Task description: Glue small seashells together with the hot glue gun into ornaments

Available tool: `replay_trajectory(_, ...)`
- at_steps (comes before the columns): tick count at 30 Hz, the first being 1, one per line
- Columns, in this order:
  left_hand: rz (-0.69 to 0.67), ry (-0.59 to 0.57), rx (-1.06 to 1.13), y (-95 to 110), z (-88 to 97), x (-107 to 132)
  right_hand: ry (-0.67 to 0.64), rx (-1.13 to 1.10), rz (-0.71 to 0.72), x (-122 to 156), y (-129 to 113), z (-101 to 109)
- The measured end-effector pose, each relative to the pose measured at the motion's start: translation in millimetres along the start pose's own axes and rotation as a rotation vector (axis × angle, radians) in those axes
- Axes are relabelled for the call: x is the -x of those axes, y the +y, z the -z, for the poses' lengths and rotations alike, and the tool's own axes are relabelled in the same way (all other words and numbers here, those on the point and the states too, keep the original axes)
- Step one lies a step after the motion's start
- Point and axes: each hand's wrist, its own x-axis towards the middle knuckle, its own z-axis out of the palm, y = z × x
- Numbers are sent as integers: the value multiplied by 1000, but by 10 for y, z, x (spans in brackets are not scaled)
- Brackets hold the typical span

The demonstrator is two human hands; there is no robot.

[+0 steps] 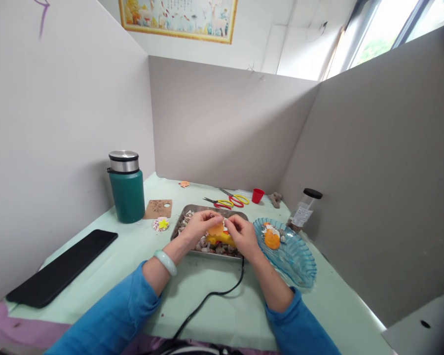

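Observation:
Over a metal tray (pixel 248 215) of shells and pebbles, both hands meet with fingers pinched. My left hand (pixel 198 228) holds a flat, rounded orange shell (pixel 215 230). Close against it, my right hand (pixel 243 237) has thumb and fingertips closed at a small whitish bit, too small to name. Beneath the hands lies a yellow tool (pixel 222 238), apparently a glue gun, partly hidden by the fingers. A black cord (pixel 216 294) runs from the tray's near right corner toward my body.
A blue plate (pixel 299 268) with orange and white shells (pixel 272 239) stands at right, near a clear jar (pixel 304 211). Scissors (pixel 222 202) and a red cup (pixel 258 195) lie behind the tray. At left are a green flask (pixel 128 195), a brown card (pixel 156 209) and a black pad (pixel 64 266).

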Motion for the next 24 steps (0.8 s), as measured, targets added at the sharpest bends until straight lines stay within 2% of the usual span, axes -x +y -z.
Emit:
replay_trajectory(13,-100,56,-127,36,1,4,-9,5,22,7,25,-3)
replay_trajectory(17,-160,68,-198,61,-1,15,10,22,67,12,6,7)
replay_trajectory(24,-220,75,-198,47,11,-1,61,99,136,25,-61,21)
